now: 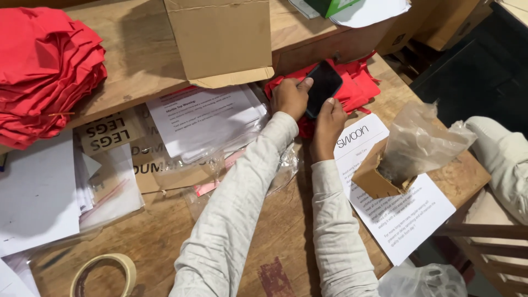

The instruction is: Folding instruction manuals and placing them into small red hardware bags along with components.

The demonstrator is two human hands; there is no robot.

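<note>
Head view: I see my left hand and right hand both closed on a black smartphone, tilted over red fabric pieces. Left grip clasps its 9 o'clock edge, right grip its 6 o'clock end. A small cardboard box sits at 4 o'clock on the worktop.

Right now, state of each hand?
Left hand: closed on the black phone, thumb on its top edge.
Right hand: fingers on the phone's lower edge, gripping it too.
</note>
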